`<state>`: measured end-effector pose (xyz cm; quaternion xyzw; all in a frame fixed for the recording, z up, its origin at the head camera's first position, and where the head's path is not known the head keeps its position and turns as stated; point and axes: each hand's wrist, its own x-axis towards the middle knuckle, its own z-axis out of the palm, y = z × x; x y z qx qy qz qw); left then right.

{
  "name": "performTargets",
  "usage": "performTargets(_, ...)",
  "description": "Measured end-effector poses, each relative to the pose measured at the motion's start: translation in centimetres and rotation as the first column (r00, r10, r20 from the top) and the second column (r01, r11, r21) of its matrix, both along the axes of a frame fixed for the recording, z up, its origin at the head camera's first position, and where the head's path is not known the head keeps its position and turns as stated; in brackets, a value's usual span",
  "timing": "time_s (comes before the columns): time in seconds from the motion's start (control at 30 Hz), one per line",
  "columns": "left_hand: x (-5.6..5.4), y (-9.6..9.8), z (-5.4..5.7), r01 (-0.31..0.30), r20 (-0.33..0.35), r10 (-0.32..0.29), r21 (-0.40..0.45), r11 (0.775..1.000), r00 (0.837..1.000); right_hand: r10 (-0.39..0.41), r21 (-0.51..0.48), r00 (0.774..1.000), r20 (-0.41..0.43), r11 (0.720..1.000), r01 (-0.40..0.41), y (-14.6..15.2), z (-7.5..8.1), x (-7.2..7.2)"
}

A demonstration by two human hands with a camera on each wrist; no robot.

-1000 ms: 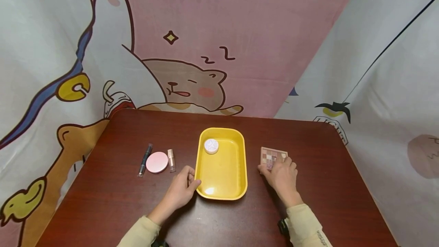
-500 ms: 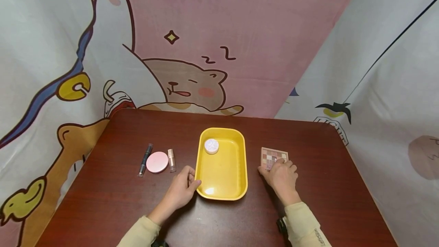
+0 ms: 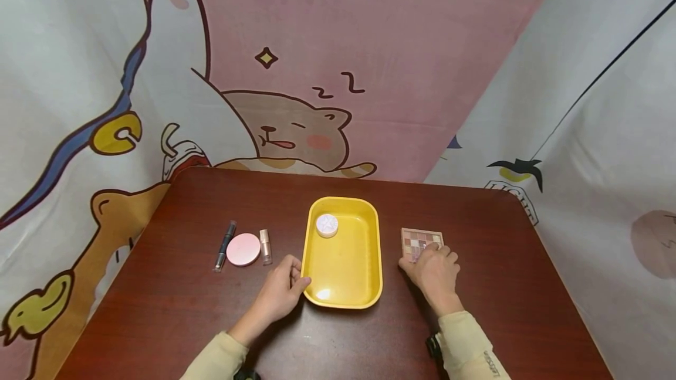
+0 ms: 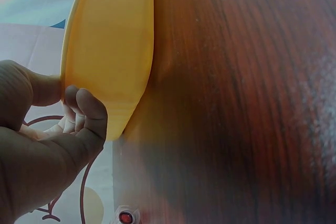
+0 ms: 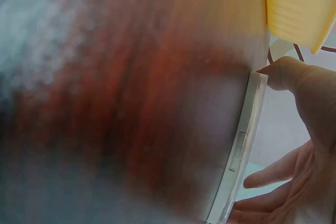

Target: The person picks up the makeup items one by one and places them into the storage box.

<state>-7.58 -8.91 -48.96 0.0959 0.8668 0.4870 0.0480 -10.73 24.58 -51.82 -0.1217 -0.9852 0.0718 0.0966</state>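
Observation:
My left hand (image 3: 280, 289) holds the near left part of the yellow tray (image 3: 343, 274), thumb over the rim. In the left wrist view, its curled fingers (image 4: 92, 111) lie against the tray's outer wall. Inside the tray, toward the far left, sits a small round white case (image 3: 327, 225). To the tray's right, an eyeshadow palette (image 3: 414, 241) lies flat on the table. My right hand (image 3: 437, 277) grips it across its near part, thumb at the left edge and fingers toward the right, covering that portion. The right wrist view shows the palette's thin side (image 5: 236, 156) between thumb and fingers.
Left of the tray lie a pink round compact (image 3: 243, 250), a dark slim pen-like tube (image 3: 225, 245) and a small clear tube with a rose-gold cap (image 3: 265, 246). The dark red wooden table (image 3: 470, 210) backs onto a cartoon-printed cloth (image 3: 412, 75).
My right fingers have drawn back slightly toward the near side of the palette, uncovering a little more of its top. The left hand and tray stay put.

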Motion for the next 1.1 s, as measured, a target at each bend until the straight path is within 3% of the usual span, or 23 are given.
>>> performTargets(0.47, -0.1, 0.0, 0.0, 0.007, 0.004, -0.007, 0.017, 1.0, 1.0, 0.035, -0.023, 0.999, -0.031, 0.999, -0.036, 0.5, 0.2, 0.0)
performTargets(0.77, 0.0, 0.0, 0.0, 0.001, 0.005, -0.001, 0.012, 1.0, 1.0, 0.073, -0.026, 0.997, -0.007, 0.997, -0.073, 0.8, 0.9, 0.0)
performTargets(1.1, 0.0, 0.0, 0.0, 0.002, 0.002, -0.002, 0.01, 1.0, 1.0, 0.102, -0.034, 0.994, -0.049, 0.994, -0.103, 0.7, 1.1, 0.2)
